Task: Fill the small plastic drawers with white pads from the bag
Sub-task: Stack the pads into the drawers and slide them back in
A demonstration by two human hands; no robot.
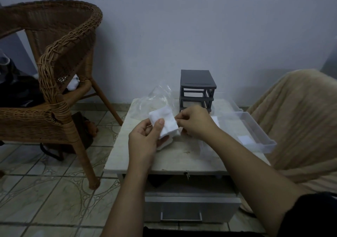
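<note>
White square pads (164, 125), a small stack, sit in the left hand's (144, 143) grip over the counter's (178, 156) middle; the right hand (195, 123) seems to pinch their edge. The clear plastic drawer (268, 145) at the right edge holds few pads: filling has barely begun.

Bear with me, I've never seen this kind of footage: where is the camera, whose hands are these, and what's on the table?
No machine here: one camera on a person's head looks down at their own hands. The left hand holds a stack of white pads; the right hand pinches its edge. On the small table are a dark drawer frame, a clear plastic bag and a pulled-out clear drawer with a single pad inside.
</note>
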